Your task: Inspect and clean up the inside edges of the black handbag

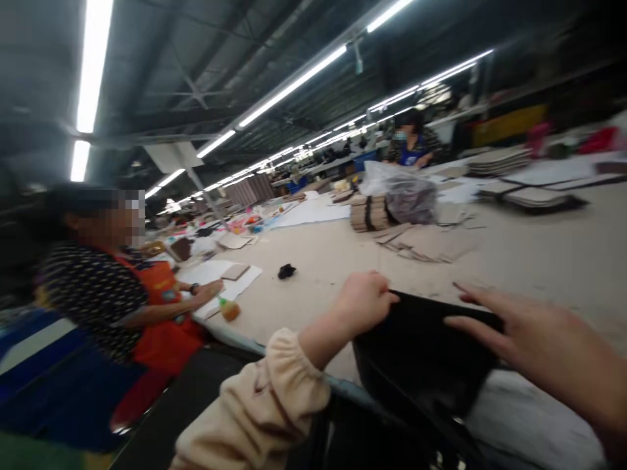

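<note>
While strip lights burn overhead, a wide beige table stretches away from the worker I am watching, its far part strewn with sheets and piles. On the left side of it a co-worker in an orange apron leans in, arms reaching over a white sheet, and another person in blue shows well off on the far side. At the table's near edge is a bag-like black piece, tilted, with bits of metal glinting low on it. Beyond that piece sits a clear plastic bag, just beside a stack of brown pieces. The worker's right hand is open, thumb and fingers spread about the black piece's top edge; I can't tell how firmly it touches. Out of a cream sleeve, the left hand pinches the upper left corner between thumb and fingers. Near the co-worker stands a small bottle with a green top, and farther in lies a little black lump
</note>
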{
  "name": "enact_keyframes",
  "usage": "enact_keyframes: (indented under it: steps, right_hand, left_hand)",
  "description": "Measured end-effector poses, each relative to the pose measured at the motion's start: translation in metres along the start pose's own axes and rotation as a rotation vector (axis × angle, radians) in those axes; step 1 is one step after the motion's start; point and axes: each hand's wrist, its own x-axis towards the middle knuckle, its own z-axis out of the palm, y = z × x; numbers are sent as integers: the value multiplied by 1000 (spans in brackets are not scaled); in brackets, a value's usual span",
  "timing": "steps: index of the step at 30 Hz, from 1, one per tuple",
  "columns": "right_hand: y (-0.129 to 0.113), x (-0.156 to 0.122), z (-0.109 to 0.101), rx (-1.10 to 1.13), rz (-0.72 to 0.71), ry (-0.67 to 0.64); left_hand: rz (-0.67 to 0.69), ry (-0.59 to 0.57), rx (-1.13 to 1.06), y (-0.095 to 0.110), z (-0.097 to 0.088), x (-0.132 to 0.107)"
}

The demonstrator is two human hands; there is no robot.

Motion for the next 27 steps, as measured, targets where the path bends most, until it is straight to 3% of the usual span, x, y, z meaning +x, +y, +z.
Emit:
enact_keyframes:
  steps: [3,6,10,15,19,24,27]
  right_hand:
    - [-7,0,-34,126,117,-175]
    - [-13,1,-42,241,112,-211]
    - [-16,-1,-38,208,35,-139]
    - [-17,-2,-37,88,44,-124]
    - [-39,-1,-35,-124,-20,45]
    - [-76,8,-9,-244,-50,76]
    - [-80,13,5,-272,-18,90]
  left_hand:
    - [-15,52,-77,-4,-1,2]
    - [-19,54,-117,-5,-2,4]
    - [-39,37,-121,-2,-6,2]
    - [-57,56,-108,-1,-4,3]
    - [-59,57,-114,-1,-3,3]
    - [-42,63,-116,-1,-4,2]
    - [-1,39,-124,-6,-5,-1]
